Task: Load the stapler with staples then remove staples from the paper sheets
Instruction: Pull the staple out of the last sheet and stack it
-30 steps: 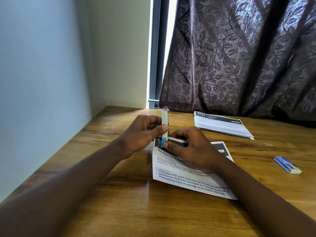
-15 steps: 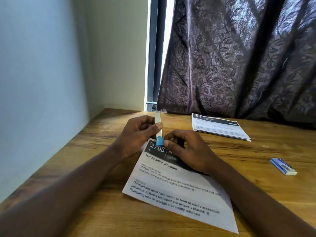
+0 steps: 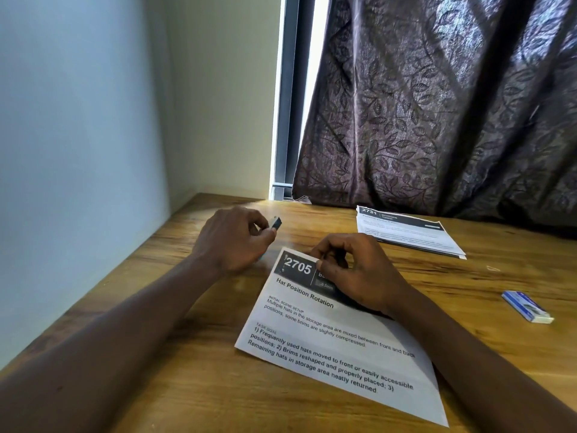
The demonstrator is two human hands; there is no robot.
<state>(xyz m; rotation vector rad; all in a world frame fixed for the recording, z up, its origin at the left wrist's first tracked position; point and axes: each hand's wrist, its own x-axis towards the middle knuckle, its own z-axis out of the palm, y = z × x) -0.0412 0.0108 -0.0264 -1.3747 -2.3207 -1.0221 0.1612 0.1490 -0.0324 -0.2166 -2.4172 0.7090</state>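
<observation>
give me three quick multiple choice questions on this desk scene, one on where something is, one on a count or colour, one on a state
1. Where does the small blue box lie?
A on the stack of sheets
B on the table, to the right of the right hand
C in the left hand

2. How many separate lots of paper are on the table?
A one
B two
C four

3. What is the left hand doing?
A lying flat and open
B closed around a small tool
C pressing the paper

Answers: 1 B, it sits alone on bare wood. 2 B, the 2705 sheet and the far stack. 3 B, the fingers curl round it.
</observation>
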